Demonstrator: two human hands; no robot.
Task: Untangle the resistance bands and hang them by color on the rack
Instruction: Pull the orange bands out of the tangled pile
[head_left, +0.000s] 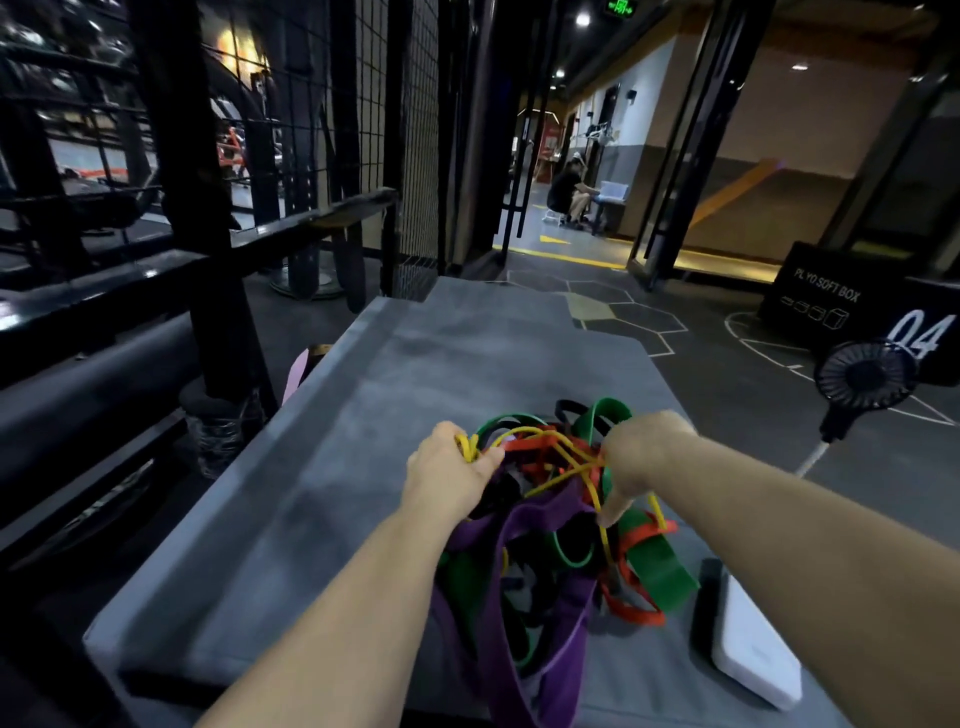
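A tangled heap of resistance bands (550, 540) lies on a grey padded platform (363, 415): wide purple (524, 525), wide green (660, 566), red (631, 613), black and thin yellow (566, 457) loops. My left hand (452, 473) grips a bunch of the thin yellow band at the heap's left top. My right hand (634, 457) holds the same yellow band at the right top, with its thumb pointing down. The yellow loops stretch between both hands. A black metal rack (171, 208) stands to the left.
A white flat device (753, 654) lies on the platform's right edge. A small black fan (862, 374) stands to the right, before a black plyo box (852, 306). A wire mesh fence (384, 104) rises beyond the rack. A person sits far down the corridor.
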